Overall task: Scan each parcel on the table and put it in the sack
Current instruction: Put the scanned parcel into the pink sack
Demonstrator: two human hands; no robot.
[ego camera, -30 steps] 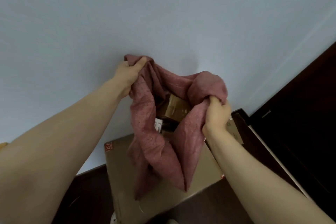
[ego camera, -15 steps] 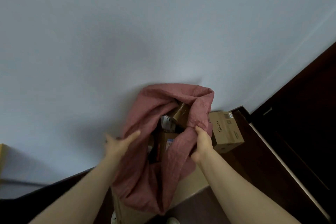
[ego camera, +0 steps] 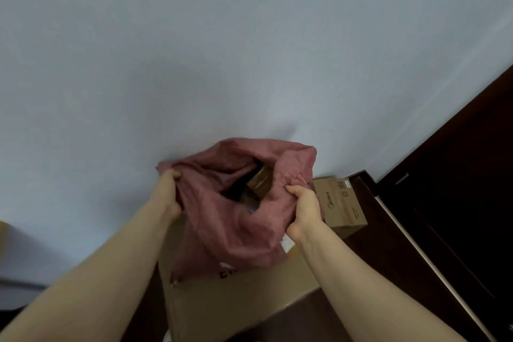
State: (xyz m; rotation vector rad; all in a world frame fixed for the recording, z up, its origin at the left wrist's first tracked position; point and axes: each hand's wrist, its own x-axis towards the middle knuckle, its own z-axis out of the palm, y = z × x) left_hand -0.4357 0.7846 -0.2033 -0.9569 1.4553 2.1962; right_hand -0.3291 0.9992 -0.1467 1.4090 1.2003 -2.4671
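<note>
A dusty-pink cloth sack [ego camera: 227,219] sits on top of a large cardboard box [ego camera: 236,294] against the pale wall. Its mouth is open and brown cardboard parcels [ego camera: 259,182] show inside. My left hand [ego camera: 168,191] grips the sack's left rim. My right hand [ego camera: 304,207] grips the right rim, fingers bunched in the cloth. Both hands hold the mouth spread apart.
A smaller printed cardboard box [ego camera: 340,204] stands on the dark floor just right of the sack. A dark wooden door or cabinet [ego camera: 458,175] fills the right side. The pale wall [ego camera: 222,50] rises directly behind the sack.
The sack has come down from chest height onto the large box. My left hand, open beside the cloth half a second ago, now grips the left rim. The right hand has kept its hold.
</note>
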